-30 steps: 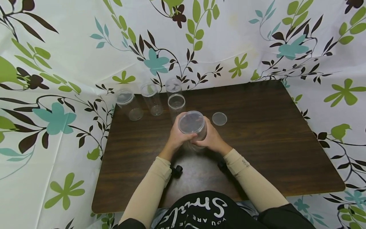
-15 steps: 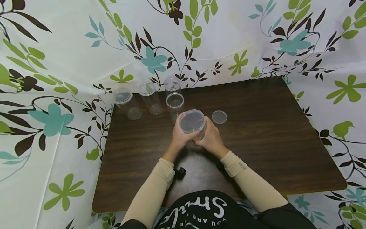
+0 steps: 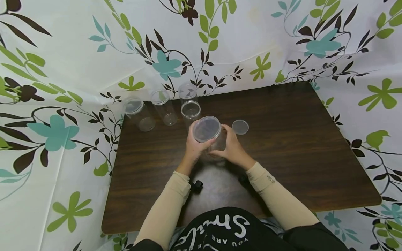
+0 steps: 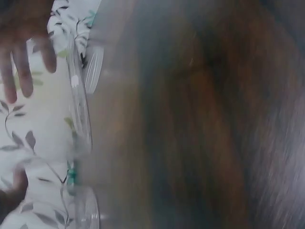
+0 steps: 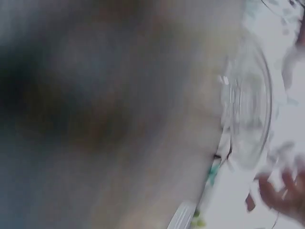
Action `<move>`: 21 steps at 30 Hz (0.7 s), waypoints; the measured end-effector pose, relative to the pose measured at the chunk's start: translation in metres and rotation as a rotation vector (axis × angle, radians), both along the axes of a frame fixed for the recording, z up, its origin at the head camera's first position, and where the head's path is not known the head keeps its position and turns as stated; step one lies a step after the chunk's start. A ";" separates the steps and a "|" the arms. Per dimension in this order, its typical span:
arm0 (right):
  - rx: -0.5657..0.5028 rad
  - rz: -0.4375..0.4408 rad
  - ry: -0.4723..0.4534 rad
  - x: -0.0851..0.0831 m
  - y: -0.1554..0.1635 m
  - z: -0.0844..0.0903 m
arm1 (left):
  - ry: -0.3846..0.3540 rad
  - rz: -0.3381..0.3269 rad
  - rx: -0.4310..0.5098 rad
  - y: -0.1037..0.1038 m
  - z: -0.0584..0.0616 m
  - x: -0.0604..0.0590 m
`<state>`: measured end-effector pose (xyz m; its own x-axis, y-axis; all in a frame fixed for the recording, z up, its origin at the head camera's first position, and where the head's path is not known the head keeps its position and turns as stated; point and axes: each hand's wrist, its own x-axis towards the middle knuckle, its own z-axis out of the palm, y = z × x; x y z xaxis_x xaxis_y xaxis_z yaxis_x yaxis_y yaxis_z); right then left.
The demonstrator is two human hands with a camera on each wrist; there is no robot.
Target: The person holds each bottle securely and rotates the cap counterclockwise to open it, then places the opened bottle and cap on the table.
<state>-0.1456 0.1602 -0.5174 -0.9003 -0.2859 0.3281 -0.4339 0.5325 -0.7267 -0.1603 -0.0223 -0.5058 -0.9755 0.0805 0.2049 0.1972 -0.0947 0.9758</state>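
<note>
A clear plastic jar (image 3: 221, 141) with a frosted lid (image 3: 207, 129) is held over the middle of the table, its top tilted toward the head camera. My left hand (image 3: 194, 144) grips it from the left, thumb across the near side under the lid. From the right, my right hand (image 3: 235, 148) holds the jar with curved fingers near the lid's edge and thumb lower down. In the right wrist view the jar's end (image 5: 250, 105) shows large, with blurred fingers (image 5: 286, 191) beside it. Blur and close range hide most of the jar body in both wrist views.
A loose round lid (image 3: 240, 127) lies on the dark wood table (image 3: 298, 150), right of the hands. Behind the left hand stands a jar (image 3: 190, 113) with a ringed mouth. Further back are more clear jars (image 3: 141, 116), (image 3: 164, 108), (image 3: 187, 91), near a patterned curtain (image 3: 226, 69).
The held jar has shifted slightly left and its top leans more to the left. My right hand's fingers and thumb have spread wider apart along it. The standing jars keep their places.
</note>
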 end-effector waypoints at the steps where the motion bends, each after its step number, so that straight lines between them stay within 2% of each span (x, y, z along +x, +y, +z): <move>1: -0.051 0.065 -0.067 -0.004 0.006 0.003 | 0.002 -0.030 0.015 -0.003 -0.001 -0.002; 5: -0.220 0.286 -0.326 -0.018 0.029 0.007 | 0.011 -0.171 0.063 -0.012 -0.003 -0.006; 8: -0.280 0.416 -0.438 -0.028 0.038 0.007 | 0.022 -0.235 0.067 -0.015 -0.004 -0.007; 10: -0.279 0.463 -0.467 -0.033 0.041 0.005 | 0.026 -0.260 0.071 -0.015 -0.005 -0.008; 16: -0.241 0.502 -0.509 -0.036 0.041 0.004 | -0.003 -0.310 0.091 -0.015 -0.006 -0.008; 19: -0.227 0.462 -0.511 -0.032 0.037 0.007 | 0.003 -0.311 0.088 -0.015 -0.006 -0.009; 21: -0.203 0.408 -0.491 -0.029 0.035 0.008 | 0.008 -0.299 0.051 -0.014 -0.004 -0.010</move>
<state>-0.1743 0.1949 -0.5094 -0.7915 -0.6111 -0.0089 -0.1646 0.2273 -0.9598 -0.1701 -0.0361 -0.5097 -0.9085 0.3533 0.2234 0.1607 -0.1982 0.9669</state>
